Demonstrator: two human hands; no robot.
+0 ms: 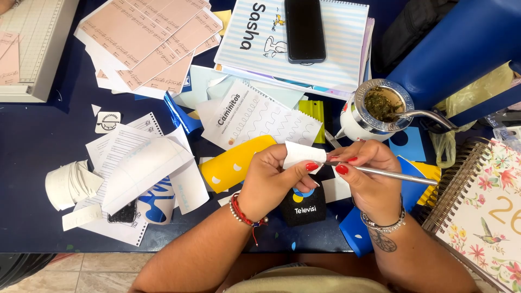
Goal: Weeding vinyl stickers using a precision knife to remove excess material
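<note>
My left hand [268,179] pinches a small white piece of paper [302,154] between thumb and fingers, above the dark blue table [32,146]. My right hand [369,173] grips a thin silver tool [399,174], whose shaft points right while its tip meets the paper's edge. Both hands hover over a small black card with coloured shapes [304,205]. A yellow cut-out sheet [233,163] lies just left of my left hand.
Pink printed sheets [146,38] and a paper trimmer [32,49] lie at the back left. A striped notebook [293,40] carries a black phone [305,30]. A metal-rimmed cup of herbs with a straw [377,111] stands behind my hands. A floral spiral planner [485,211] lies right.
</note>
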